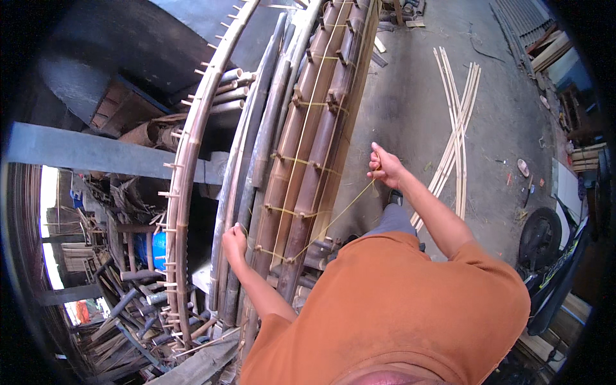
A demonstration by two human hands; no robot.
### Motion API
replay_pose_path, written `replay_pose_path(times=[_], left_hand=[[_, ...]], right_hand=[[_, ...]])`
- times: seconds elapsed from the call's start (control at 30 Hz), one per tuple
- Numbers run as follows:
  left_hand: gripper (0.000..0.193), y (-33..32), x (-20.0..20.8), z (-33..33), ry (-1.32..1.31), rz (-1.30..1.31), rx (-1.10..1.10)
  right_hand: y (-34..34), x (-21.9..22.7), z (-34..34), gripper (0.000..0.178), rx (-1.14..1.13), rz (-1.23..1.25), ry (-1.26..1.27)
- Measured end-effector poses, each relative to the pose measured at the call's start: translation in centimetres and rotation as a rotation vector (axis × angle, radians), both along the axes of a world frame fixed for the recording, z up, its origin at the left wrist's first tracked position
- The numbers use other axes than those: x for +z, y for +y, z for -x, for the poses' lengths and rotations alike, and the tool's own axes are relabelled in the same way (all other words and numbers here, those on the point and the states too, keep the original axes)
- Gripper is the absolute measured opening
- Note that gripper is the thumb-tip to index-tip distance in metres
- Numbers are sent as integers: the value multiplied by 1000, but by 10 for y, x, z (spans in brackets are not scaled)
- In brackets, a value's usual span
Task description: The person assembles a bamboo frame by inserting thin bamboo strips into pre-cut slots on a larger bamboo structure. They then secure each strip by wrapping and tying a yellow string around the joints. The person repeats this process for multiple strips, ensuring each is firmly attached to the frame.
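Observation:
Two thick brown bamboo poles (308, 138) lie side by side, with short pegs sticking up and thin yellow string (346, 213) tied across them at intervals. My right hand (385, 167) is closed on the string and holds it out to the right of the poles. From there it runs taut down to a peg near the poles' close end. My left hand (235, 242) is closed in a pinch on the left side of the poles. A thin bit of the same string seems to show by its fingertips, running towards the near pegs.
Left of the poles stand a long curved bamboo piece (192, 138) with many pegs and several grey poles (256, 122). Cut bamboo (138, 314) is heaped at the lower left. Pale strips (459, 131) lie crossed on the floor at right, with a tyre (539, 237) beyond.

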State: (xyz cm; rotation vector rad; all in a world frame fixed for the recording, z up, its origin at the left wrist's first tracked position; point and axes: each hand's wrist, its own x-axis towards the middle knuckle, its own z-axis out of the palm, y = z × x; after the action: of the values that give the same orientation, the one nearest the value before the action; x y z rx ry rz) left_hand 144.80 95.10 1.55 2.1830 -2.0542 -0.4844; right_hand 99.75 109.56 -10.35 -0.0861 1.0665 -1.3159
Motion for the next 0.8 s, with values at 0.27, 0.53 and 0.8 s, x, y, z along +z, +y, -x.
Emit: replay_pose_path(times=[0.27, 0.53, 0.8], left_hand=[[41, 8, 61, 185, 416, 15, -354], [42, 3, 68, 349, 477, -162, -550], [44, -48, 20, 521, 258, -297, -870]], right_hand=[[-133, -44, 64, 72, 176, 28, 1010], [-118, -45, 123, 35, 393, 260, 1187], [-44, -97, 244, 26, 596, -270, 1562]])
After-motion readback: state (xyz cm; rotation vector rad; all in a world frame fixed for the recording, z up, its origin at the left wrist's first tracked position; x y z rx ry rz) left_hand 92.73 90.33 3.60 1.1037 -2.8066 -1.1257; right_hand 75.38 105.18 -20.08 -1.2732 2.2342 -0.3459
